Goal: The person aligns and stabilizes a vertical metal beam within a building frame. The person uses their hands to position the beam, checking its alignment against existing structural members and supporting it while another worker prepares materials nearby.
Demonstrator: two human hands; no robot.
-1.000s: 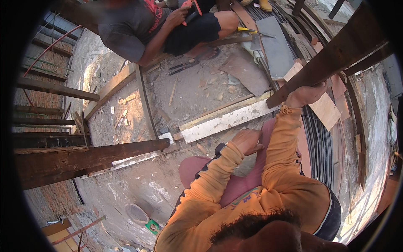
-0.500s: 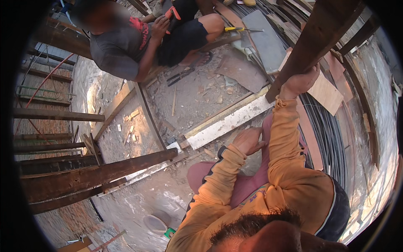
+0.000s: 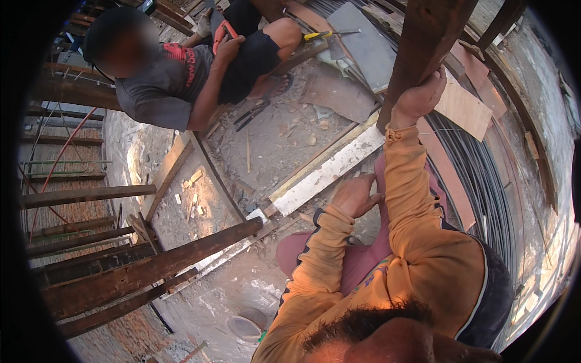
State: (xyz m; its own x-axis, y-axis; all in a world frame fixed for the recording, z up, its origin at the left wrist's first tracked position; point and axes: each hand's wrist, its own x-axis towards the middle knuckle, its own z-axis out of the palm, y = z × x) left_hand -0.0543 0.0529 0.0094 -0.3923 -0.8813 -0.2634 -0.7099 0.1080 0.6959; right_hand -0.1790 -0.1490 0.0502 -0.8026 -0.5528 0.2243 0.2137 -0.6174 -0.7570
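Note:
A dark brown wooden post (image 3: pixel 426 42) rises beside the right end of a white-faced wooden piece (image 3: pixel 330 166) on the ground. My right hand (image 3: pixel 420 100) is closed around the post's lower part, with its fingers partly hidden. Lower and to the left, my left hand (image 3: pixel 356 195) rests beside my knee. Its thumb stands apart from the fingers, and I see nothing held in it. Both forearms are in orange sleeves.
A person (image 3: pixel 163 85) sits at the upper left holding an orange-handled tool (image 3: pixel 225 33). Pincers (image 3: pixel 251 115) lie on the ground; a yellow-handled tool (image 3: pixel 318 35) is farther off. Dark rods (image 3: pixel 484 175) and plywood (image 3: pixel 463 106) lie right. Beams (image 3: pixel 151 260) jut from the left.
The view has shifted and turned slightly, and the post looks more upright. The other person's orange-handled tool has tilted and lowered. My hands keep about the same places.

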